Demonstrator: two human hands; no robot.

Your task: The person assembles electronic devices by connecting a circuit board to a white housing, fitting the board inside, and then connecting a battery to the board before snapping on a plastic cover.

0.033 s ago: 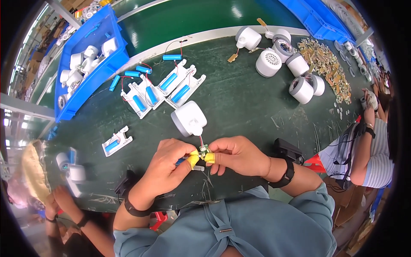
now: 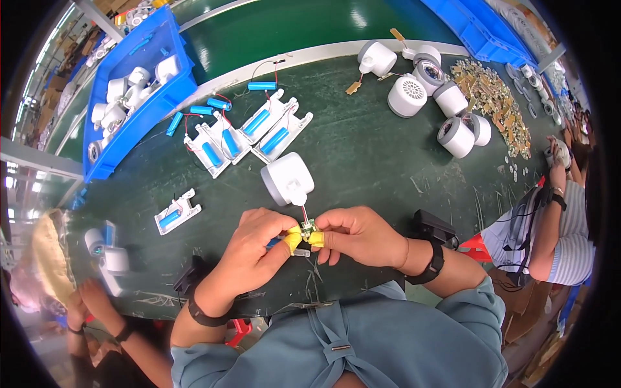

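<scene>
Next to nothing moved since the earlier frame: table items sat a hair further right in view, both hands held the same pose.

Grip: left hand [image 2: 255, 249] and right hand [image 2: 362, 236] each had thumb and forefinger pinched together, no visible gap, on a green circuit board [image 2: 308, 226]. Couldn't tell whether the left tips also had a lead. White housing [image 2: 291, 178] lay just beyond the grip, tied to the board by thin wires [image 2: 304, 212].

Risks, my read: housing lay loose, so a tug or a roll could have strained the wires at their joints. Board was tiny and the yellow finger covers [image 2: 316, 239] hid part of it; a slip or wrong placement could have gone unseen. Bare battery leads near metal could have shorted.

Counts:
- board in grip: 1; housing wired to it: 1
- loose blue cells [image 2: 262, 85], beyond and left of grip: 4
- white trays [image 2: 301, 121] with one cell each, same direction but nearer: 4
- separate tray [image 2: 187, 210] with cell, left of grip: 1
- blue cell [image 2: 273, 243], partly hidden under the left hand: 1
- other white housings [image 2: 407, 97], far right of grip: 7, overlapping, so roughly
- brown boards [image 2: 353, 87] dangling there: 2 clear
- small-board pile [image 2: 495, 107], further right: uncountable
- blue bins: 2, one far left [image 2: 97, 169], one far right [image 2: 475, 32]; left one's contents overlapped too much to count
</scene>
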